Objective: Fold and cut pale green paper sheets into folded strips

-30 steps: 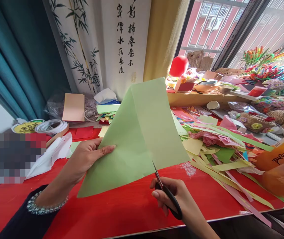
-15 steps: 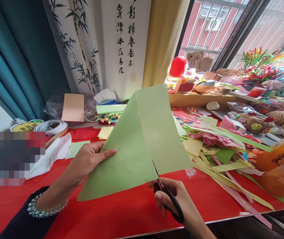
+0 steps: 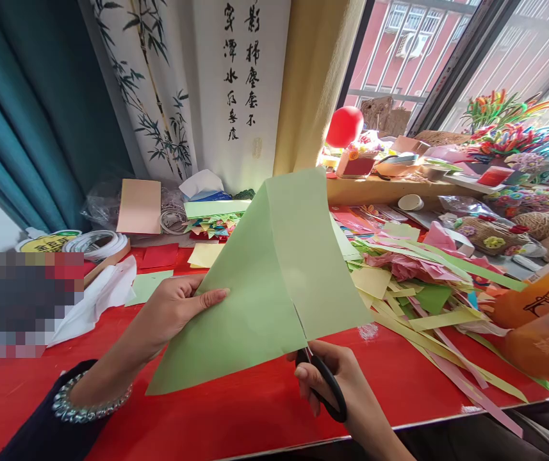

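Observation:
A large sheet of light green paper is held up over the red table, with a crease running down it and a short slit at its lower edge along that crease. My left hand pinches the sheet's left edge, thumb on the near face and fingers behind. My right hand grips black-handled scissors, its fingers in the handle loops. The scissors sit at the bottom of the slit; their blades are mostly hidden by the paper, so how far apart they are does not show.
Paper strips and scraps are heaped on the right of the red table, beside an orange cup. Rolls of white tape, a red paper square and a pale yellow one lie toward the back left.
The scissors have drawn slightly down and left, so more of the slit shows above them. The sheet's lower left corner has dipped a little. My left hand keeps its pinch.

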The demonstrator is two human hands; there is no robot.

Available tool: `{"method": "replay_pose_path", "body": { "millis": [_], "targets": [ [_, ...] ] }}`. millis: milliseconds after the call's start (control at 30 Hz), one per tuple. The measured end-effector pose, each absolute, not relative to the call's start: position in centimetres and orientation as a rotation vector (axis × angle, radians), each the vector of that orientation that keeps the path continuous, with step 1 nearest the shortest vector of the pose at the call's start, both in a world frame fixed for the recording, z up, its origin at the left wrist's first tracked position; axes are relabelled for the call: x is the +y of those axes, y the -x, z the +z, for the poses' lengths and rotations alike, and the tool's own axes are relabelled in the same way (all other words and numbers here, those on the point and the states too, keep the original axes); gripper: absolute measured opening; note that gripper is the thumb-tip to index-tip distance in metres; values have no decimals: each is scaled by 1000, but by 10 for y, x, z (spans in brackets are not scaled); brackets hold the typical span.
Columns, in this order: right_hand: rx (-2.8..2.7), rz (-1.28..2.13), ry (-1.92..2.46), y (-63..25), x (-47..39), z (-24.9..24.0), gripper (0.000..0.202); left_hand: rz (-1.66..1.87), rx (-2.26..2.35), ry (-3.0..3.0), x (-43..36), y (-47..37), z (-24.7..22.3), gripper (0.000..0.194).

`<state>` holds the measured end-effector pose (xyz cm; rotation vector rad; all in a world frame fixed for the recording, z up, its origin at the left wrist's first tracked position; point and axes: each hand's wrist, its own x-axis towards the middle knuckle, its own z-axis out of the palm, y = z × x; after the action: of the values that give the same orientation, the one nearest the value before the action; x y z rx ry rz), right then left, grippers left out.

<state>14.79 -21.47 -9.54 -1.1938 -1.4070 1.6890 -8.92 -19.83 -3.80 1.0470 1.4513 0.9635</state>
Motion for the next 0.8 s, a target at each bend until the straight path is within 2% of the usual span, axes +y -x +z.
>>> {"method": "replay_pose_path", "body": {
  "millis": [200,567,800],
  "targets": [
    [-1443,1643,1211,-148,-213,-94,47,950,1398,-1074,-198,91,-42,33],
    [-1362,1646,1247,-145,-214,-96,44,948,1405,-1129,-198,90,-47,33],
    [-1431,1618,1225,-147,-212,-95,50,946,1392,-1086,-198,87,-44,38]
  ]
}}
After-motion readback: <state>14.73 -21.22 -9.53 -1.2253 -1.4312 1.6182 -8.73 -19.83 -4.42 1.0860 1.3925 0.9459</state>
